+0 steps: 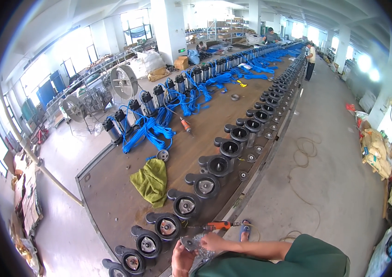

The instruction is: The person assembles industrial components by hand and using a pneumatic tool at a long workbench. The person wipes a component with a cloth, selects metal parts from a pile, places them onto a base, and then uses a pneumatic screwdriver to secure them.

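At the lower middle, my left hand (183,259) grips a grey, roughly triangular metal plate (189,243) with a round centre. My right hand (211,242) is beside the plate with its fingers pinched together; what they hold, if anything, is too small to make out. Below and between the hands lies a heap of small shiny metal fasteners (203,252), partly hidden. Just beyond my right hand rests an orange air screwdriver (219,225) with a long bit. The nearest black round pump housing (166,226) sits left of the hands, a metal plate inside it.
Several black housings line the table's (108,194) right side into the distance. A green cloth (150,182), a second orange driver (186,125) and metal pump motors (134,108) with coiled blue cables (152,134) lie farther left. A person (311,60) stands far along the right edge.
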A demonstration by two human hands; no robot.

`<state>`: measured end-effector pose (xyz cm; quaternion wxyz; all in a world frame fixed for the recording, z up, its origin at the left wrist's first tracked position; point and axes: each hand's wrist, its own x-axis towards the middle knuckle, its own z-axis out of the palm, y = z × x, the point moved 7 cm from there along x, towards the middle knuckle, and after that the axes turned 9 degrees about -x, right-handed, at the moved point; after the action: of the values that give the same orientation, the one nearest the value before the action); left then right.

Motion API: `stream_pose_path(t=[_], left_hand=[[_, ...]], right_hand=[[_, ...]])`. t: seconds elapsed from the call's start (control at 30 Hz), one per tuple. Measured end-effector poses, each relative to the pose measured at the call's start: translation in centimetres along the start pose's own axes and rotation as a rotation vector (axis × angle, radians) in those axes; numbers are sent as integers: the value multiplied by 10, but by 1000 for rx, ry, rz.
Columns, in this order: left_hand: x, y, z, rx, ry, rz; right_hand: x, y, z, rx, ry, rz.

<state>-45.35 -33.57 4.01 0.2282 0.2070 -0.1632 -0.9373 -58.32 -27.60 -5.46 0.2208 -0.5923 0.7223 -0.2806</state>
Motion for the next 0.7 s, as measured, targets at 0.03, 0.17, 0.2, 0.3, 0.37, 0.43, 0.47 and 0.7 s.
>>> stream_pose_path(t=[0.03,0.17,0.2,0.3,0.37,0.43,0.47,0.7], left_hand=[[-1,2,2,-11,7,14],[1,7,2,-50,-11,23],[-1,8,3,-53,-12,26],[-1,3,-1,-62,-11,21],[0,-3,-4,-71,-30,6],[-2,-5,-5,-103,-41,4],[-3,-6,-4,-117,-46,1],[-12,1,-11,-20,-8,38]], right_hand=[[-2,3,1,4,-7,-1],[-4,7,1,-36,75,-22],[-5,7,1,-43,89,-34],[-4,14,24,-297,-168,-52],[0,14,34,-282,-243,-54],[7,13,38,-182,-244,5],[9,15,39,-87,-204,66],[6,7,42,-278,-263,60]])
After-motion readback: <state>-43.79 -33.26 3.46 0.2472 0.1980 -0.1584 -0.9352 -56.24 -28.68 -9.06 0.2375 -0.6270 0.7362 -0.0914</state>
